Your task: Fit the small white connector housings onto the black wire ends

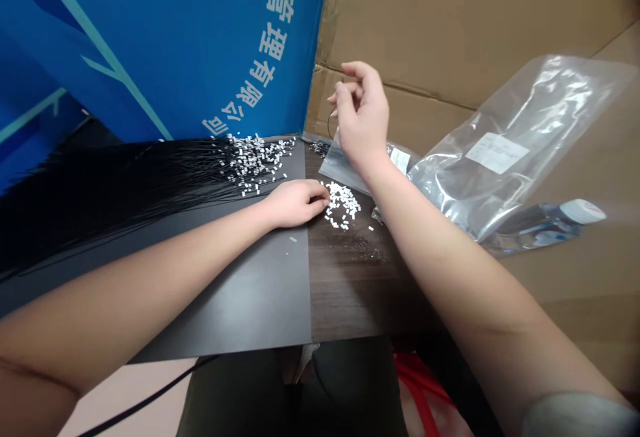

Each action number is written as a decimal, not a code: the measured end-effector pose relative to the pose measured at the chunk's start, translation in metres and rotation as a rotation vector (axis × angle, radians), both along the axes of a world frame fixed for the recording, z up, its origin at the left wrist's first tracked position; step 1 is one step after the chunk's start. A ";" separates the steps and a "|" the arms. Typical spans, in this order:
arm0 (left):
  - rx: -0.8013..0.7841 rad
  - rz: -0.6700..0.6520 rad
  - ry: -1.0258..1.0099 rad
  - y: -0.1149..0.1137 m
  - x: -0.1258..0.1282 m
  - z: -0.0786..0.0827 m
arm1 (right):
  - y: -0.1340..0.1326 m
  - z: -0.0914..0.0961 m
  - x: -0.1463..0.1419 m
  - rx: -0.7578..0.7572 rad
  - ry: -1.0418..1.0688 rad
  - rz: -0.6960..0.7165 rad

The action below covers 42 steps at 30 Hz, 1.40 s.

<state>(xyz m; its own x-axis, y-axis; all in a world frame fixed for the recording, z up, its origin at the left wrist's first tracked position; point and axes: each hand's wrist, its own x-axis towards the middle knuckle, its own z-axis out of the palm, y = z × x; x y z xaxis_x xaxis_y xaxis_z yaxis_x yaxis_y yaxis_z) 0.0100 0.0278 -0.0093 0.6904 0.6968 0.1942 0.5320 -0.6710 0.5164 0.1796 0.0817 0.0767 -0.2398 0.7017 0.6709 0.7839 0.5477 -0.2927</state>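
Note:
My left hand rests low over the table, thumb and fingers drawn together at the left edge of a loose pile of small white connectors. Whatever is between those fingertips is too small to make out. Raised above the pile and farther back, my right hand has its fingers curled, with a thin black wire showing beside them. A big bundle of black wires lies on the left, its white connector ends bunched near my left hand.
A small clear bag lies behind the pile, with dark wire ends beside it. On the right are a large labelled plastic bag and a bottle. A blue printed panel and cardboard stand behind the table.

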 end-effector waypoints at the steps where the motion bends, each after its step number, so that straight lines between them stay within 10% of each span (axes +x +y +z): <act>1: -0.007 -0.002 -0.004 0.000 0.000 0.000 | -0.008 0.007 0.001 0.002 0.211 0.035; 6: -0.020 -0.019 -0.025 -0.001 -0.002 0.001 | -0.073 0.053 0.019 0.148 0.788 0.204; 10: -0.053 -0.004 -0.041 -0.002 -0.003 0.003 | -0.104 0.066 0.052 0.089 0.820 0.292; 15: -0.066 -0.029 -0.073 -0.001 -0.004 0.003 | -0.078 0.018 0.082 -0.280 0.818 0.227; 22: -0.036 -0.011 -0.094 -0.006 -0.007 0.002 | -0.076 -0.051 0.050 -0.718 1.241 0.324; 42: 0.019 -0.022 -0.057 -0.007 -0.010 0.006 | -0.088 -0.069 0.032 -0.527 0.992 0.266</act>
